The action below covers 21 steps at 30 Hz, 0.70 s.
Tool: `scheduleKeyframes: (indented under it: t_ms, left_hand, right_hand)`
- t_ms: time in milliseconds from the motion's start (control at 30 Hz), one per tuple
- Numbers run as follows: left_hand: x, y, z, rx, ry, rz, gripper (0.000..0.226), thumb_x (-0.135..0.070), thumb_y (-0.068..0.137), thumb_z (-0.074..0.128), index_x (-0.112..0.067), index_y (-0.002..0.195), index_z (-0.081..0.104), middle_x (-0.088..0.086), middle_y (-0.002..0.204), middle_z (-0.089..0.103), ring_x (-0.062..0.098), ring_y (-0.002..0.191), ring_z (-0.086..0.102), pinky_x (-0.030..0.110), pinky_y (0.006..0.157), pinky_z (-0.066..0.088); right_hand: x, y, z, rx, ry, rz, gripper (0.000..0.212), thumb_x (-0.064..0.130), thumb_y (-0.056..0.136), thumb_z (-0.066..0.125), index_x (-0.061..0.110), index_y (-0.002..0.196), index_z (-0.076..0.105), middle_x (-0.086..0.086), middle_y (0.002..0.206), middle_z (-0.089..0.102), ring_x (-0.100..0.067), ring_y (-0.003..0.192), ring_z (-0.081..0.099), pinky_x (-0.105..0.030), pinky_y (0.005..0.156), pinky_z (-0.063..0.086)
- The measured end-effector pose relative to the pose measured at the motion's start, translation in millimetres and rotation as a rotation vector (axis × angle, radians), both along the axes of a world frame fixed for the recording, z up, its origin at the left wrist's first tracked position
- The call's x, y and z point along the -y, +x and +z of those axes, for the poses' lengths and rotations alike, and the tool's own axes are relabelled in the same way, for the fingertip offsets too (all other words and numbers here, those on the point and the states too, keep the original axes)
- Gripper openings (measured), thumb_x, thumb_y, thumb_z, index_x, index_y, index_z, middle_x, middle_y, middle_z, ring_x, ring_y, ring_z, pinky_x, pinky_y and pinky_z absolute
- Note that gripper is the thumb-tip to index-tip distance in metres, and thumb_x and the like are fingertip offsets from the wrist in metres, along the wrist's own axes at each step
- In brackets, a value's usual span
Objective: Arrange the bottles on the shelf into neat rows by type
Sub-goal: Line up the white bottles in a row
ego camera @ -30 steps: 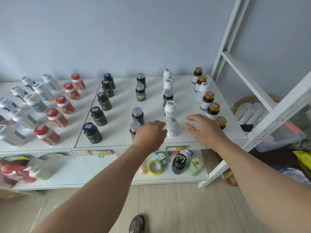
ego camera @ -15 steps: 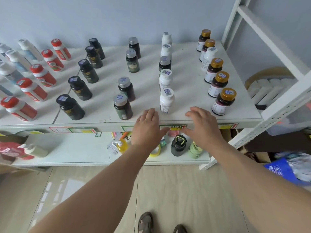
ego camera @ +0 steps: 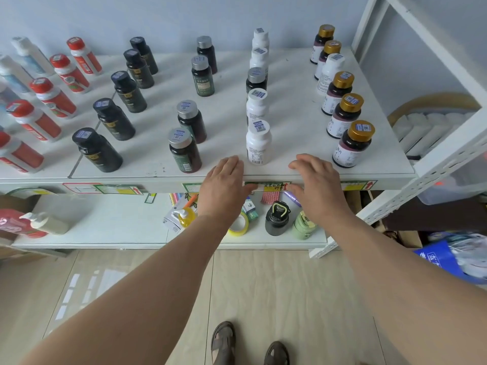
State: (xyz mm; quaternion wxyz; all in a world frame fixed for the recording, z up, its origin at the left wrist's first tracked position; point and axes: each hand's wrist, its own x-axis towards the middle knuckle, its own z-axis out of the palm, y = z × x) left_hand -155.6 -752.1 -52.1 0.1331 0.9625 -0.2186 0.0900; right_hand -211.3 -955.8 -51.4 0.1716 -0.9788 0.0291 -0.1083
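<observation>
Mostly sorted: bottles on shelf (ego camera: 290, 169) stand in rows, mid-frame. We see grey-capped bottle (ego camera: 256, 80) among white, white bottle (ego camera: 329, 72) among gold. Left hand (ego camera: 224, 185), right hand (ego camera: 316, 185) relaxed, holding nothing.

Soft, even daylight fills the scene, and the bottles (ego camera: 258, 143) cast faint shadows leftward across the white shelf (ego camera: 290, 106). Wide-angle distortion bends the shelf frame (ego camera: 432, 164) and splays bottles outward at the edges; the far right corner is blurred.
</observation>
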Motion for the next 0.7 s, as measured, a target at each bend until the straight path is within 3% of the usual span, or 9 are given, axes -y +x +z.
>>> scheduleKeyframes:
  t_ms: [200,367,567,700]
  left_hand:
    - [1.0,-3.5,10.0,-0.077,-0.011,-0.002,0.057,-0.04,0.088,0.065,-0.006,0.132,0.052,0.006,0.145,0.046,0.022,0.137,0.037,0.033,0.112,0.029]
    - [-2.9,-4.6,36.0,-0.276,-0.038,0.009,0.061,-0.038,0.093,0.059,-0.013,0.144,0.039,-0.002,0.155,0.032,0.014,0.142,0.028,0.027,0.112,0.025]
    - [-1.9,9.1,59.8,-0.531,-0.226,0.113,0.065,-0.037,0.094,0.055,-0.021,0.151,0.028,-0.001,0.154,0.037,0.021,0.139,0.036,0.033,0.111,0.029]
    - [0.9,21.0,64.3,-0.612,-0.298,0.123,0.06,-0.036,0.095,0.054,-0.022,0.149,0.033,-0.001,0.149,0.043,0.022,0.135,0.041,0.033,0.108,0.033]
  right_hand:
    - [-3.3,-1.4,8.1,-0.051,-0.016,-0.01,0.04,0.027,0.088,0.066,0.021,0.125,0.053,0.001,0.14,0.043,-0.026,0.124,0.039,-0.038,0.105,0.033]
    - [-5.0,4.9,33.9,-0.247,0.076,-0.01,0.044,0.037,0.092,0.058,0.02,0.131,0.05,0.002,0.144,0.039,-0.023,0.13,0.036,-0.038,0.107,0.032]
    - [-21.1,29.0,89.6,-0.13,0.389,-0.007,0.057,0.04,0.092,0.056,0.02,0.143,0.037,0.0,0.148,0.037,-0.016,0.135,0.035,-0.027,0.105,0.028]
    - [-34.5,54.2,109.5,-0.235,0.407,0.111,0.067,0.041,0.089,0.06,0.025,0.147,0.029,0.003,0.15,0.035,-0.013,0.135,0.036,-0.023,0.101,0.028]
